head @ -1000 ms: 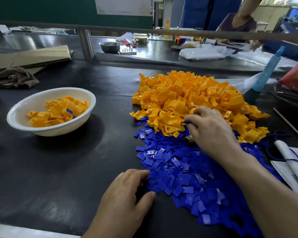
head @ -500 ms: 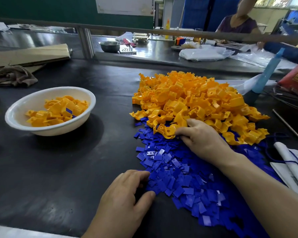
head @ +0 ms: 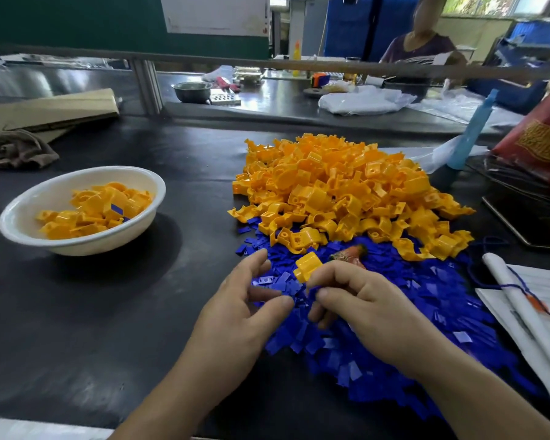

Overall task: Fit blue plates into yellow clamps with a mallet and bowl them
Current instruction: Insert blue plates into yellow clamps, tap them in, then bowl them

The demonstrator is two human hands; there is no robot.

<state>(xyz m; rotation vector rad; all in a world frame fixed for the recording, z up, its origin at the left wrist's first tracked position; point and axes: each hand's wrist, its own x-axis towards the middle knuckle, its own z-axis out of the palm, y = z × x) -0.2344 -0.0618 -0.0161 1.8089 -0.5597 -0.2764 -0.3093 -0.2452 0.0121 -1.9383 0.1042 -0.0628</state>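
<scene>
A big heap of yellow clamps (head: 340,192) lies on the black table, with a spread of small blue plates (head: 404,306) in front of it. My right hand (head: 356,300) holds one yellow clamp (head: 307,265) in its curled fingers, low over the blue plates. My left hand (head: 245,300) hovers just left of it with fingers loosely spread; whether it pinches a blue plate I cannot tell. A small mallet (head: 350,254) with a reddish handle lies on the plates just beyond my right hand. The white bowl (head: 26,211) at the left holds several fitted clamps.
Folded cardboard (head: 48,111) and a brown rag (head: 16,149) lie at the far left. White papers with a blue cord (head: 534,319) sit at the right, a red bag (head: 540,141) and wire rack behind. A person works at the far bench behind a rail.
My right hand has drawn back from the yellow heap with one clamp in it. My left hand has lifted off the table and moved up toward the right hand.
</scene>
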